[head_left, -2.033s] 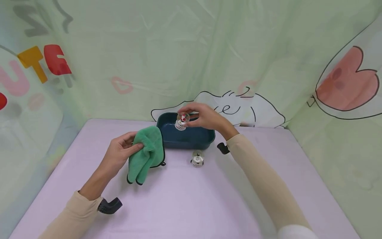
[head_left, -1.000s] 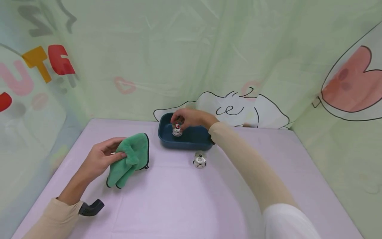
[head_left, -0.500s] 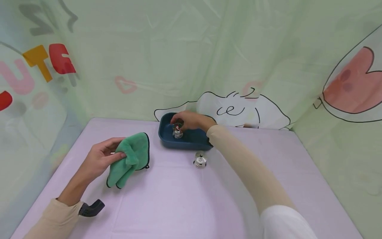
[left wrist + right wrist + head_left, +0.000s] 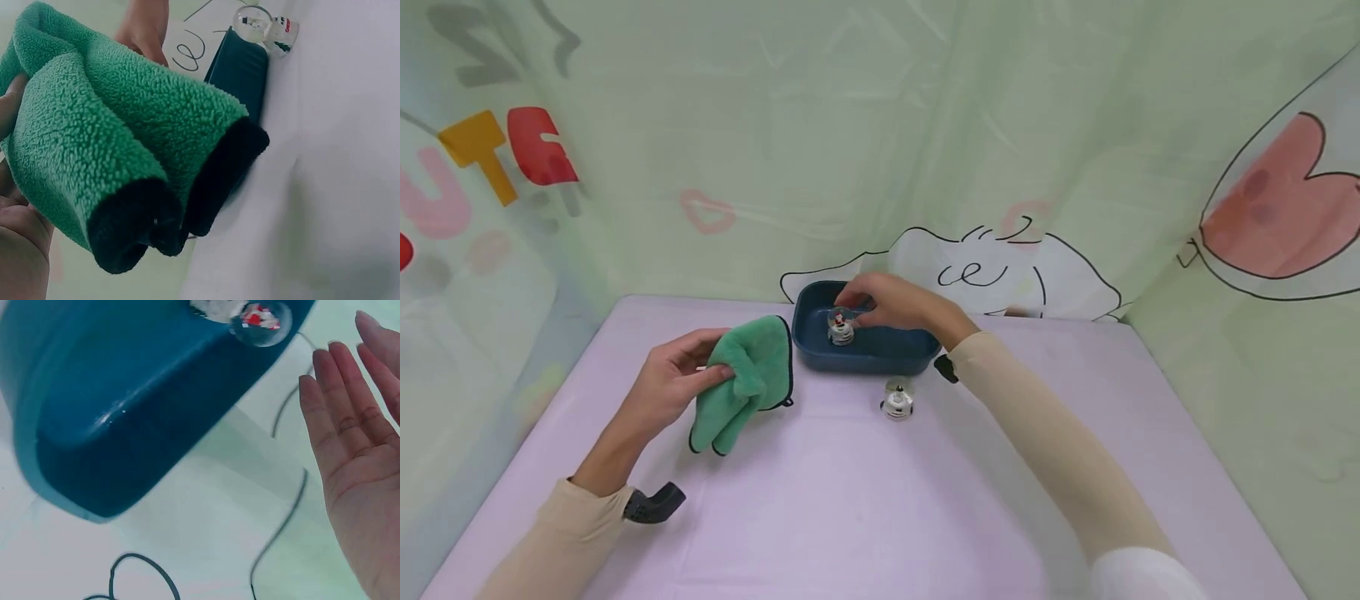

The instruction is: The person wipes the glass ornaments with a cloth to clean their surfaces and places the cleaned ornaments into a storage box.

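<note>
A small snow globe [image 4: 840, 327] with a red and white figure stands in the left part of the dark blue tray [image 4: 872, 363]. Just above it, my right hand [image 4: 898, 302] has its fingers apart; the right wrist view shows the palm of this hand [image 4: 359, 431] with nothing in it, clear of the globe [image 4: 262, 324]. My left hand [image 4: 673, 375] pinches a folded green towel [image 4: 745, 383] with black edging between thumb and fingers, in the air left of the tray. In the left wrist view, the towel [image 4: 119, 119] covers part of this hand.
A second snow globe [image 4: 897, 402] with a silvery base stands on the lilac tabletop [image 4: 850, 500] in front of the tray. Behind the table's far edge hangs a pale green printed curtain [image 4: 850, 150]. A black wrist mount [image 4: 655, 503] sticks out from the left sleeve.
My right hand has lowered the snow globe into the tray and let go of it, lifting slightly away. The left hand with the towel moved left, then a little back right.
</note>
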The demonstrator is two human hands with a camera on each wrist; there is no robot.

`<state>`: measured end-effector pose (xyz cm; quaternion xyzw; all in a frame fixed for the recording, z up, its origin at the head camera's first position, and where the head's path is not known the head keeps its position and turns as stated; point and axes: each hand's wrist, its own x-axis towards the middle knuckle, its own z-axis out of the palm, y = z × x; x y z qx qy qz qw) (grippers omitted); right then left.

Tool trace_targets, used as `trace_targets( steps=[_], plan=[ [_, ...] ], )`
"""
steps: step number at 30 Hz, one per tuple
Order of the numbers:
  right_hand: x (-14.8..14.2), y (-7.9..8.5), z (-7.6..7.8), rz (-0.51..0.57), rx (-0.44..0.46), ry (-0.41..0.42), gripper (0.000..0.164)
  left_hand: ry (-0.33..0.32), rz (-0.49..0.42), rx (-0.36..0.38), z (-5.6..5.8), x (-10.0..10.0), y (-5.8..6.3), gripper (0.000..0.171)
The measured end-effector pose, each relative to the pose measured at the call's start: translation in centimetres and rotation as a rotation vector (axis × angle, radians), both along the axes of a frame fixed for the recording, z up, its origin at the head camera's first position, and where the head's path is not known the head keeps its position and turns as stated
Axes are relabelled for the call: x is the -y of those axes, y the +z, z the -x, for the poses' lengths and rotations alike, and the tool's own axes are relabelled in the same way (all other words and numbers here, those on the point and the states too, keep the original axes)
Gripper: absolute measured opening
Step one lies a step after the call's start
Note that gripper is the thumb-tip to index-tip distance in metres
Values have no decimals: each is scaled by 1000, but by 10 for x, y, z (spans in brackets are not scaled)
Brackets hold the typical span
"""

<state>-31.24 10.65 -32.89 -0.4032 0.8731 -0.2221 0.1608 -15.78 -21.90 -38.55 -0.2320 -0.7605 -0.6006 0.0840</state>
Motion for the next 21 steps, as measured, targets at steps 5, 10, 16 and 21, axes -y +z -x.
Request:
trace_targets(
  steps=[5,10,16,21],
  plan=[
    [-9,5,-23,32,-84,-6,41,-20,-19,-18,7,-11,2,43],
    [-20,5,-44,50,-95,-24,39,-37,-27,-41,13,-20,3,43],
    [-35,0,-59,57,-66,-61,39,-33,-43,-46,18,-29,3,43],
    [-46,-12,-68,43,-6,-90,42,-39,-53,-47,20,-36,0,44]
  ],
)
